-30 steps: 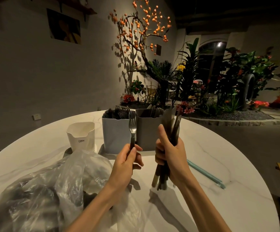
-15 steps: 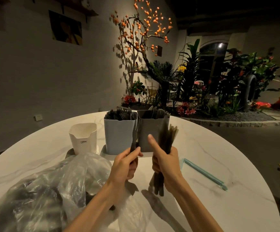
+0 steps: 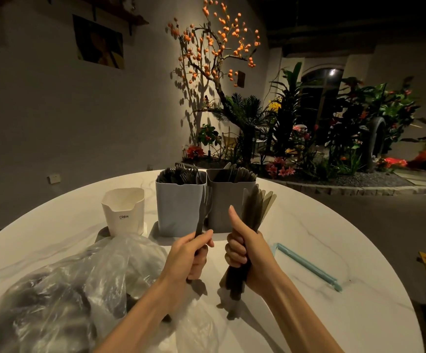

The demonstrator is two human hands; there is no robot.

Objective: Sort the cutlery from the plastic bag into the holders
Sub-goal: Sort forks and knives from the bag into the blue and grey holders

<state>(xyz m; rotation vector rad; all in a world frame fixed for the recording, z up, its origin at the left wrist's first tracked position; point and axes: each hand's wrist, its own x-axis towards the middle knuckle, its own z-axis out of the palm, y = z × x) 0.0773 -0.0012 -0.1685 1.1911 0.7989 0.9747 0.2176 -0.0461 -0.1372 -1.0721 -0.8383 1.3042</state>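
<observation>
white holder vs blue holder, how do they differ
The white holder is shorter and looks empty, with no cutlery showing above its rim; the blue holder is taller and packed with dark forks. The white holder stands apart at the left, while the blue holder stands right beside the grey holder. The white holder carries small lettering; the blue holder's front is plain. Both stand upright on the table, with a notch in the front rim.
</observation>
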